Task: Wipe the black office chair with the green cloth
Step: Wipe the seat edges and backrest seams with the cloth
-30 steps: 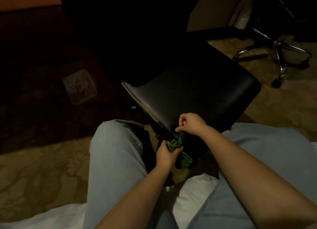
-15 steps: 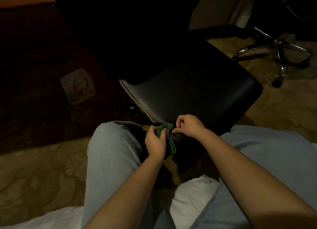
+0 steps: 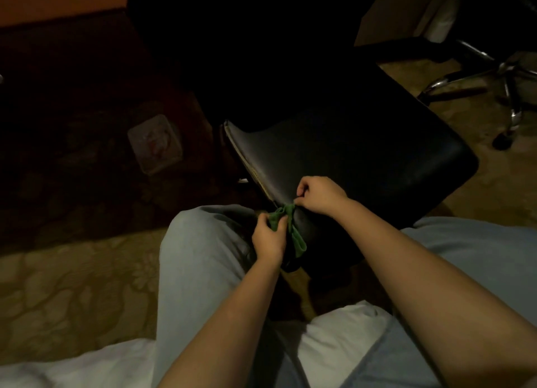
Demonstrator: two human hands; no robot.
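We pinched green cloth [image 3: 286, 222] with both left hand [image 3: 268, 236] and right hand [image 3: 319, 196], against black office chair [image 3: 363, 155] seat edge

A dim bedroom or hotel room with a work corner. White bedding [image 3: 72, 370] lies along the edge from 6 to 7 o'clock. Patterned beige carpet [image 3: 72, 286] spreads at 8 o'clock. A black office chair [image 3: 363, 155] stands at centre, a second chair's chrome wheeled base [image 3: 494, 77] at 2 o'clock, and orange-brown wooden furniture [image 3: 58, 4] at 11 o'clock.
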